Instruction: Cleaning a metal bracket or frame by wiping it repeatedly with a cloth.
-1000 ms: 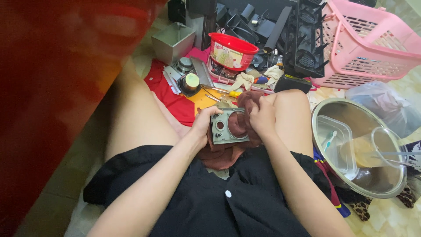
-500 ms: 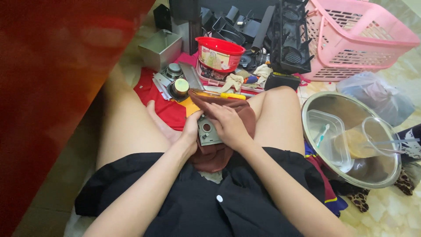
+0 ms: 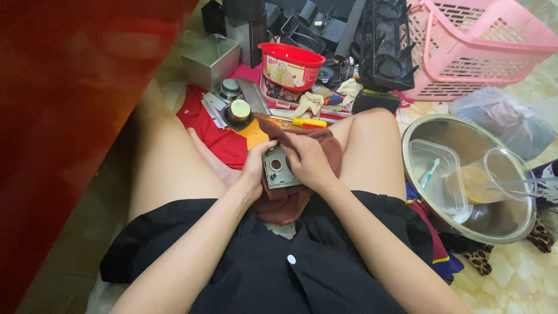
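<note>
The person sits on the floor with a small grey metal part [image 3: 278, 168] held over the lap, a brown cloth [image 3: 290, 197] bunched under and around it. The left hand [image 3: 256, 168] clenches the part's left edge. The right hand [image 3: 307, 160] lies over its right side, grip closed on a fold of cloth pressed to the metal. A second ago the part lay bare and face up between both hands. Half a second ago the right hand moved across with the cloth. Now the hand sits a little more to the right, so the square face with its dark round hole shows again. That reads as wiping strokes in progress, with the face partly gone over.

The part looks flat, hard and dull grey; the cloth is soft and creased.

Right of the part, a shiny steel bowl [image 3: 418, 192] holds clear plastic containers. Just beyond the part lies a yellow-handled screwdriver [image 3: 308, 122] on a red cloth [image 3: 218, 139]. Farther off stand a red tub [image 3: 290, 67], a grey metal box [image 3: 212, 58], black plastic pieces [image 3: 386, 40], and a pink slotted basket [image 3: 476, 49] at the far right.
</note>
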